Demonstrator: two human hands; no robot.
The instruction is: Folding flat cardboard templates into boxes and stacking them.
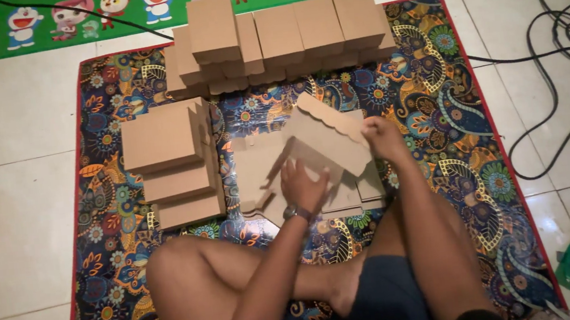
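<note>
Under left hand [304,187], half-hidden cardboard box [325,141]

A patterned mat [450,114] lies on the tiled floor [15,209]. On the mat: a row of folded cardboard boxes [286,36], a stack of flat boxes [169,161], and unfolded cardboard sheets [313,157].

Brown folded cardboard boxes [279,37] are standing in a row along the far edge of the patterned mat [433,95]. Flat brown box stacks [169,161] are lying on the mat's left part, and a half-folded scallop-edged box [322,142] is resting at its middle.
</note>
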